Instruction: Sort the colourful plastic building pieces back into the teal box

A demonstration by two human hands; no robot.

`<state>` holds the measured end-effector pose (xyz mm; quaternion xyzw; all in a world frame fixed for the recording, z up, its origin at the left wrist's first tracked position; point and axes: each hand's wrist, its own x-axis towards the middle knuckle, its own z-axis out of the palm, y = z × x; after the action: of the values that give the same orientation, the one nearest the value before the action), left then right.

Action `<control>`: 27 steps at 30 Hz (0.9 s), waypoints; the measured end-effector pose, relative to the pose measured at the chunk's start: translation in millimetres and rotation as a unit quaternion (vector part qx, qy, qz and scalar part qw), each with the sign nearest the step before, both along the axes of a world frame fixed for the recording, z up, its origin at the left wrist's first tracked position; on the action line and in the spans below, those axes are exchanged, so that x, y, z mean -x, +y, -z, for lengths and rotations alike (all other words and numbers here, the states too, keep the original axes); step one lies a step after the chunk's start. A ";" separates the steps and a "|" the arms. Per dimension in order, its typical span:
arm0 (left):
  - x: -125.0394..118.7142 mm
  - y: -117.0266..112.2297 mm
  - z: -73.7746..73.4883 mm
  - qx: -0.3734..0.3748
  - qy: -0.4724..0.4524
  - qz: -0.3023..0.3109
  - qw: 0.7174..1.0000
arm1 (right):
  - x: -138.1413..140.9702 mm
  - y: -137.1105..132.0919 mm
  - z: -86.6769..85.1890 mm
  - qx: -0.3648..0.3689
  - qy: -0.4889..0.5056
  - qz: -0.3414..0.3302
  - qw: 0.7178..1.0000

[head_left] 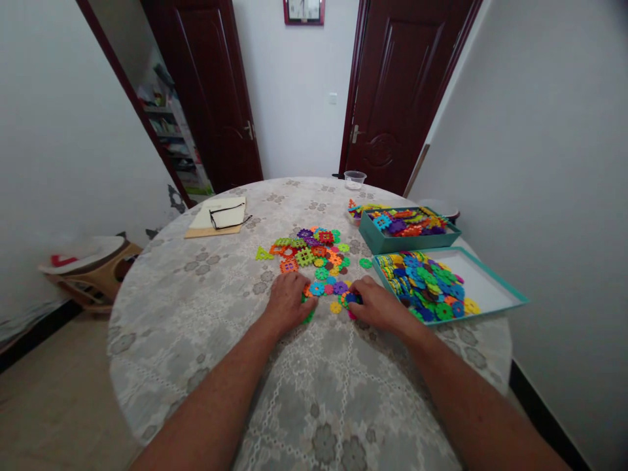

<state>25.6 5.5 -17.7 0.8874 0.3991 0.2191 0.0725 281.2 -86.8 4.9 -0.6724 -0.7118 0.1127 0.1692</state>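
Note:
Colourful notched plastic discs [318,288] lie in a joined-looking cluster on the table between my two hands. My left hand [288,302] rests at the cluster's left end, fingers curled, with green and orange discs showing at its fingertips and thumb. At the right end, my right hand [375,303] has its thumb and fingers closed around dark blue discs [351,298]. A loose yellow disc [335,307] sits between the hands. Just beyond are square lattice pieces, among them a lime green one [305,257] and an orange one [289,265].
A teal box [373,237] full of plastic pieces stands at right, behind a shallow lid [500,288] heaped with discs. Glasses [228,219] lie on a notebook [202,219] at left. A clear tub [354,178] is at the far edge of the round table [196,327].

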 end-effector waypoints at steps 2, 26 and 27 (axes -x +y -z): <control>-0.4 0.7 0.3 0.008 0.002 -0.006 1.000 | 4.1 -0.3 -4.1 0.017 0.002 -0.006 1.000; -0.9 1.3 -4.3 0.054 -0.035 -0.006 0.998 | 15.8 -4.4 -16.8 0.026 0.098 -0.068 0.993; -0.7 0.5 -5.8 0.058 -0.037 -0.006 0.998 | 15.3 -4.6 -17.0 0.028 0.110 -0.077 0.991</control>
<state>26.3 6.1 -12.0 0.8705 0.4135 0.2292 0.1370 265.9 -91.3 21.9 -0.6033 -0.7353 0.2181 0.2185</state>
